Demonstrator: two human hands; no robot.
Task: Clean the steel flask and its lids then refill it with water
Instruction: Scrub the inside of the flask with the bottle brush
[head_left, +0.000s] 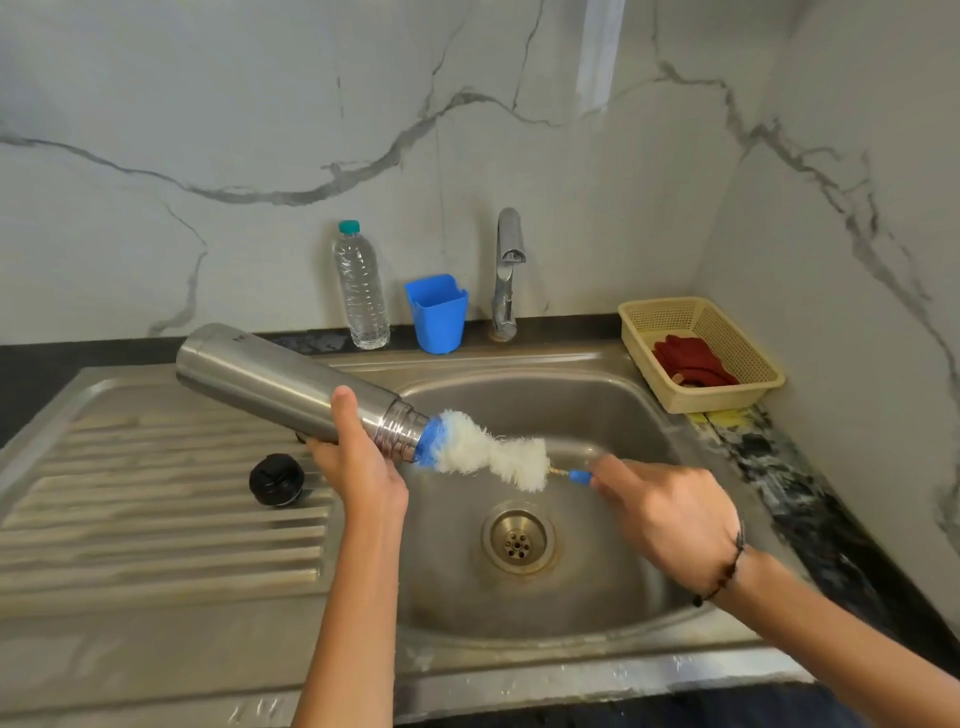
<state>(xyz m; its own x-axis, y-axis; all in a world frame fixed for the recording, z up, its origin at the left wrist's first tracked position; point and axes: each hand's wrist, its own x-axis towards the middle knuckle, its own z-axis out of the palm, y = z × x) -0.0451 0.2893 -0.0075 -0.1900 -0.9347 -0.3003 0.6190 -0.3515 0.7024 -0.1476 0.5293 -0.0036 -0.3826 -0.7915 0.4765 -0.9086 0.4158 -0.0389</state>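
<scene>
The left hand (358, 462) wraps tight around the shiny steel flask (291, 387), tipped over the sink (597, 395). The right hand (670, 519) pinches the fluffy brush (488, 452) (its tip seems just inside the mouth). The smooth flask could slip. The round black lid (276, 479) waits on the ridged drainer.

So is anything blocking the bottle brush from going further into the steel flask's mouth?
Nothing visible does. The bottle brush, held by the right hand, already has its blue tip in the open mouth of the steel flask, gripped by the left hand. The black lid lies aside.
</scene>
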